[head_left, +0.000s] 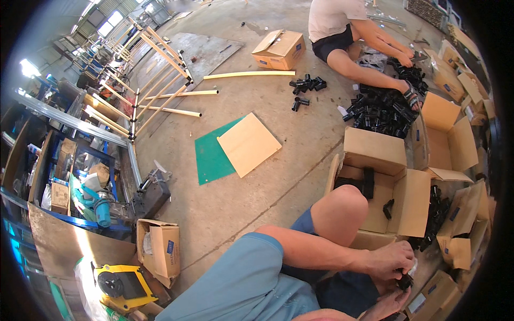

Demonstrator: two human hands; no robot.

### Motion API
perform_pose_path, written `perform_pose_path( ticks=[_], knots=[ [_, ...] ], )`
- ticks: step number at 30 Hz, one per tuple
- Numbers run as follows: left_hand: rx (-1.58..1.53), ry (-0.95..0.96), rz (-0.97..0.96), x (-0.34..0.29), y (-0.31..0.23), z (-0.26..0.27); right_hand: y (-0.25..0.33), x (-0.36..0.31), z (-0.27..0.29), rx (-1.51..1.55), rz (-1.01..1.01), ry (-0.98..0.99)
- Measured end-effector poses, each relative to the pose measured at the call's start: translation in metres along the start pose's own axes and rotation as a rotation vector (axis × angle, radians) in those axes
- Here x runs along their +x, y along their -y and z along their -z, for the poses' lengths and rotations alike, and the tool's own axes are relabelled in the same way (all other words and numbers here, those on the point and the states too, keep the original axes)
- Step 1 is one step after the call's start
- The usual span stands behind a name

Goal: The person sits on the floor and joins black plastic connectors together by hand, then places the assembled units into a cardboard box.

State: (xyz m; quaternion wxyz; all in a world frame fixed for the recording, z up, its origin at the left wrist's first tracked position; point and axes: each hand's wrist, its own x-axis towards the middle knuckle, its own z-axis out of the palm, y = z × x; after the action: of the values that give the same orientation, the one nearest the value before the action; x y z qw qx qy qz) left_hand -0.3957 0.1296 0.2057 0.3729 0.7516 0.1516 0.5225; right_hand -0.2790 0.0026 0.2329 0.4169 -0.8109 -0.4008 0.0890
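My left hand (pixel 395 260) reaches across in front of my bent knee, its fingers closed on a small black pipe joint (pixel 405 281). Under it, my right hand (pixel 390 306) comes from the lower edge and grips the same joint from below; its fingers are partly hidden. A bit of clear or whitish plastic shows beside the left fingertips. Just beyond the hands stands an open cardboard box (pixel 409 200) with a few black joints (pixel 388 208) inside. More black joints (pixel 436 216) lie between this box and the cartons at the right.
Another person (pixel 342 32) sits at the far right, hands at a large heap of black joints (pixel 383 115). Cartons (pixel 466 224) line the right side. A tan board (pixel 249 144) overlaps a green sheet (pixel 211 155) on the floor. Pipe frames (pixel 160 91) and a yellow device (pixel 126 289) are leftward.
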Motion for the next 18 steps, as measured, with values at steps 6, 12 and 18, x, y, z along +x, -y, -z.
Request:
perform_pose_path(
  ticks=[6, 12, 18],
  knots=[
    [-0.021, 0.006, -0.024, 0.000, -0.001, 0.000, 0.035, -0.003, 0.006, 0.054, -0.257, 0.008],
    [-0.027, -0.002, -0.011, -0.001, -0.013, 0.003, -0.052, 0.008, -0.006, -0.051, -0.296, -0.115],
    [-0.021, 0.073, 0.046, 0.008, -0.025, 0.012, -0.026, 0.011, 0.010, 0.064, -0.256, -0.046]
  ],
)
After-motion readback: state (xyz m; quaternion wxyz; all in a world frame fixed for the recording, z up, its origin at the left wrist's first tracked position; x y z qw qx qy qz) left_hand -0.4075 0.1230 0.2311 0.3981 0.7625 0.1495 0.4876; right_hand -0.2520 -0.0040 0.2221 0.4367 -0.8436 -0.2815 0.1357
